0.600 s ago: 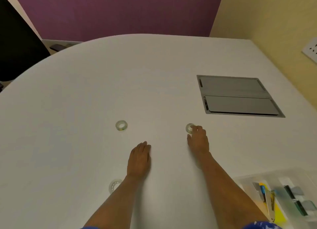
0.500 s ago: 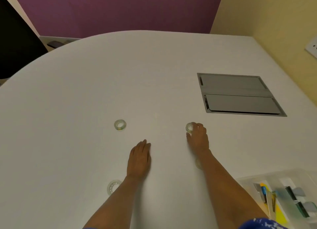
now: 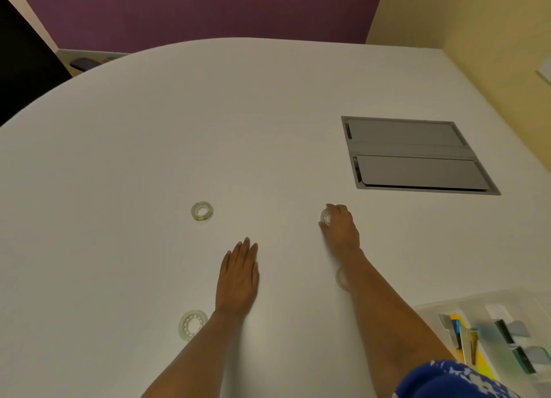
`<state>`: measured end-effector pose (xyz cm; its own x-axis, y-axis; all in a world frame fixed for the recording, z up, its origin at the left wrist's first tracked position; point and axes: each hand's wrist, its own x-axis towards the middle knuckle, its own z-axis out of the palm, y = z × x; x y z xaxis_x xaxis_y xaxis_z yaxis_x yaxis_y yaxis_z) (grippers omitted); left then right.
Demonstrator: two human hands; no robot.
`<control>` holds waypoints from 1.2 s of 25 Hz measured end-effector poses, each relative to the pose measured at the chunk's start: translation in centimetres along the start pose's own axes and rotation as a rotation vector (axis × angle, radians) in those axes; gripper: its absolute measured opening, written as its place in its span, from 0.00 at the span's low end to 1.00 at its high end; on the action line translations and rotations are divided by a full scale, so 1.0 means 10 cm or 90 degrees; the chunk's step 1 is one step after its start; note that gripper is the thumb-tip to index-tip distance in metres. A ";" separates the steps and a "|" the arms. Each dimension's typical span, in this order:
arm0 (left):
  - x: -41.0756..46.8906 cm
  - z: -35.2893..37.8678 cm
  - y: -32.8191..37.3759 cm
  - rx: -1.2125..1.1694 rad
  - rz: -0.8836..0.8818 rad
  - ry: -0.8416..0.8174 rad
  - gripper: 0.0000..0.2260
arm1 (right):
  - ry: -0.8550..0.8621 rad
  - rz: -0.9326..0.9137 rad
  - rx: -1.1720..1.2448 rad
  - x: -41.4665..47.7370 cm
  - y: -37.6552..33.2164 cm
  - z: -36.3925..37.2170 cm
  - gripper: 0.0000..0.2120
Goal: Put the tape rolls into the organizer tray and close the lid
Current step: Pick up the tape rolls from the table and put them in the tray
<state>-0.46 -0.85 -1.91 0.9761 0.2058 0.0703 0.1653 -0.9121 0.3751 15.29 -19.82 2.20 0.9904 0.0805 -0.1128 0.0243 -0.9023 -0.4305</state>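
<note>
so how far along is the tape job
Barely started: no roll shows in the organizer tray. The right hand is closing on one tape roll. The left hand lies flat. Three rolls remain on the table, then the lid needs closing.

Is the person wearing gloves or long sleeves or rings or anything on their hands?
No gloves: the left hand and right hand are bare, and so are both forearms. I can't see any rings, watch or bracelet. Only a bit of blue sleeve with white speckles shows, at the bottom of the picture on the right arm.
</note>
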 end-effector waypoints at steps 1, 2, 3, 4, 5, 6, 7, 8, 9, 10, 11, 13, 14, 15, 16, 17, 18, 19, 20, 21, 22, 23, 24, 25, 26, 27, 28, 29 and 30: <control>-0.04 0.00 0.01 -0.012 -0.004 -0.006 0.21 | 0.010 0.003 0.022 -0.02 0.00 -0.04 0.23; -0.08 0.00 0.02 -0.017 -0.005 -0.012 0.21 | 0.019 0.006 0.042 -0.06 -0.01 -0.08 0.22; -0.12 0.00 0.03 -0.017 -0.004 -0.017 0.21 | 0.029 0.008 0.062 -0.10 -0.01 -0.13 0.23; -0.17 -0.01 0.04 -0.012 -0.004 -0.032 0.22 | 0.037 0.009 0.078 -0.17 -0.02 -0.18 0.23; -0.23 -0.01 0.05 -0.004 -0.006 -0.050 0.23 | 0.045 0.005 0.090 -0.24 -0.02 -0.24 0.23; -0.29 0.00 0.06 0.005 -0.010 -0.069 0.23 | 0.053 0.000 0.097 -0.32 -0.02 -0.29 0.23; -0.36 -0.01 0.07 0.008 -0.016 -0.083 0.23 | 0.063 -0.006 0.103 -0.41 -0.01 -0.34 0.24; -0.43 -0.02 0.08 0.005 -0.022 -0.096 0.24 | 0.072 -0.009 0.111 -0.50 0.00 -0.39 0.24; -0.51 -0.04 0.11 -0.001 -0.026 -0.108 0.24 | 0.082 -0.009 0.121 -0.61 0.03 -0.45 0.24; -0.60 -0.06 0.13 -0.003 -0.026 -0.121 0.24 | 0.087 -0.009 0.129 -0.71 0.06 -0.51 0.24; -0.69 -0.07 0.16 0.001 -0.027 -0.131 0.24 | 0.088 -0.008 0.135 -0.81 0.10 -0.56 0.24; -0.86 -0.08 0.22 0.013 -0.033 -0.146 0.24 | 0.083 -0.006 0.144 -1.01 0.20 -0.67 0.24; -0.96 -0.09 0.26 0.015 -0.035 -0.152 0.24 | 0.077 -0.006 0.144 -1.11 0.26 -0.72 0.24; -1.04 -0.09 0.30 0.016 -0.037 -0.155 0.24 | 0.069 -0.011 0.139 -1.21 0.33 -0.76 0.23; -1.11 -0.09 0.33 0.018 -0.039 -0.159 0.24 | 0.059 -0.016 0.131 -1.31 0.39 -0.79 0.23; -1.18 -0.09 0.37 0.021 -0.040 -0.161 0.24 | 0.052 -0.020 0.123 -1.40 0.46 -0.83 0.23; -1.25 -0.09 0.40 0.023 -0.042 -0.162 0.24 | 0.046 -0.019 0.115 -1.50 0.53 -0.86 0.23; -1.31 -0.09 0.43 0.025 -0.044 -0.162 0.24 | 0.043 -0.018 0.108 -1.59 0.61 -0.89 0.23; -1.37 -0.09 0.47 0.023 -0.047 -0.163 0.24 | 0.039 -0.016 0.104 -1.68 0.68 -0.91 0.23; -1.43 -0.09 0.51 0.022 -0.050 -0.164 0.24 | 0.038 -0.014 0.102 -1.77 0.76 -0.94 0.23; -1.48 -0.09 0.55 0.019 -0.054 -0.164 0.24 | 0.038 -0.010 0.101 -1.84 0.83 -0.96 0.23; -1.53 -0.08 0.58 0.019 -0.057 -0.165 0.24 | 0.039 -0.004 0.101 -1.91 0.91 -0.98 0.22; -1.58 -0.07 0.62 0.020 -0.060 -0.165 0.24 | 0.039 0.001 0.100 -1.97 0.97 -0.99 0.22; -1.62 -0.05 0.66 0.021 -0.063 -0.164 0.24 | 0.035 0.004 0.098 -2.03 1.03 -0.99 0.22; -1.66 -0.03 0.71 0.022 -0.067 -0.163 0.24 | 0.027 0.004 0.092 -2.08 1.10 -0.99 0.23; -1.70 -0.02 0.75 0.023 -0.070 -0.160 0.24 | 0.014 0.004 0.080 -2.12 1.15 -0.98 0.23; -1.74 -0.01 0.78 0.025 -0.073 -0.157 0.24 | -0.003 0.005 0.066 -2.15 1.19 -0.96 0.23; -1.77 0.00 0.81 0.028 -0.077 -0.154 0.24 | -0.021 0.007 0.054 -2.17 1.22 -0.93 0.23; -1.79 0.01 0.84 0.031 -0.080 -0.152 0.24 | -0.038 0.007 0.046 -2.18 1.23 -0.91 0.23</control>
<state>-16.49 -12.22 -0.13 0.9523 0.2337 -0.1961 0.2877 -0.9018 0.3224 -4.76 -36.55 7.50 0.9806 0.0975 -0.1700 0.0011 -0.8704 -0.4923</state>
